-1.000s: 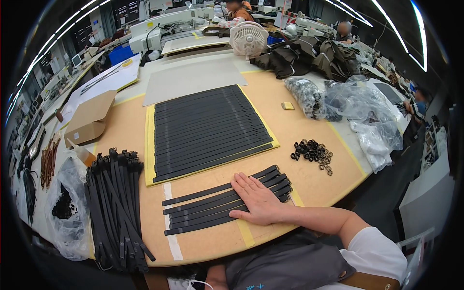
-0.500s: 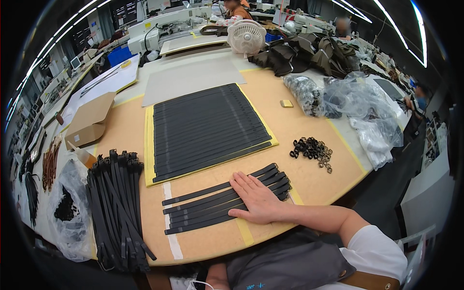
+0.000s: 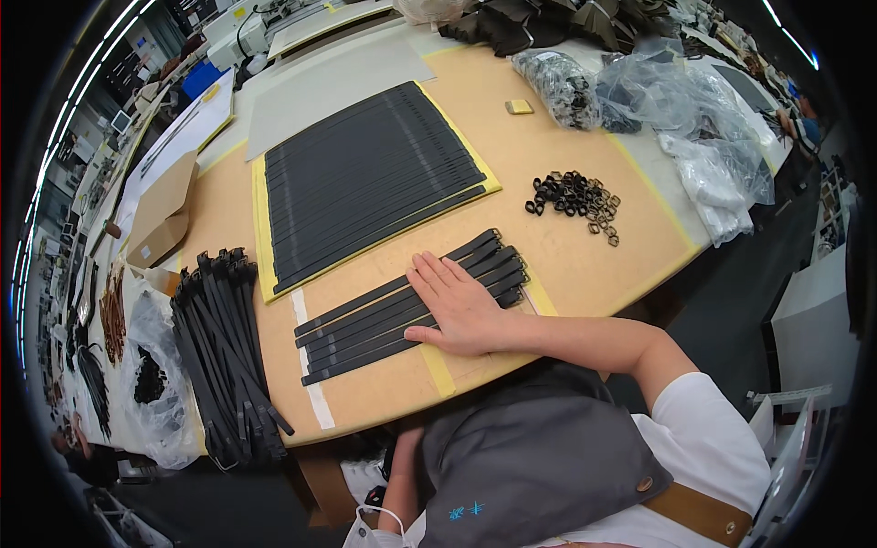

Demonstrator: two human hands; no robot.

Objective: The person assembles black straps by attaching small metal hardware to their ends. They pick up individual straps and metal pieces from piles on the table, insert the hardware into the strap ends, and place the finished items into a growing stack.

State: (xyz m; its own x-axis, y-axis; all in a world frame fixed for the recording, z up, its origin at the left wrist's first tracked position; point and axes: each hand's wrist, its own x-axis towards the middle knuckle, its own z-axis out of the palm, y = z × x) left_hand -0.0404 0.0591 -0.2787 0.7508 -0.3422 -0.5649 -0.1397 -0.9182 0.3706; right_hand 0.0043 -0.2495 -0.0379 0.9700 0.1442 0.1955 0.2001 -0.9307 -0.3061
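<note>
My right hand (image 3: pixel 461 310) lies flat with its fingers stretched across a row of black straps (image 3: pixel 365 317). The straps lie side by side on the tan work board, and metal buckles (image 3: pixel 513 267) show at their right ends. Only my left forearm (image 3: pixel 402 479) shows, low beside the dark apron; the hand itself is hidden near the table edge. Behind my right hand, a panel of many black straps (image 3: pixel 370 173) laid close together rests on a yellow-edged board (image 3: pixel 265 239). Loose buckle rings (image 3: pixel 575 196) lie in a pile to the right.
A thick bundle of black straps (image 3: pixel 219 338) hangs over the front edge at left, beside a clear plastic bag (image 3: pixel 160 402) with small black parts. A folded cardboard piece (image 3: pixel 164 215) stands farther back. Plastic bags (image 3: pixel 676 110) and dark fabric stacks (image 3: pixel 521 26) occupy the far right.
The view has tilted downward, so the table sits higher in the picture and more of the apron and left forearm shows. My right hand stays flat on the straps.
</note>
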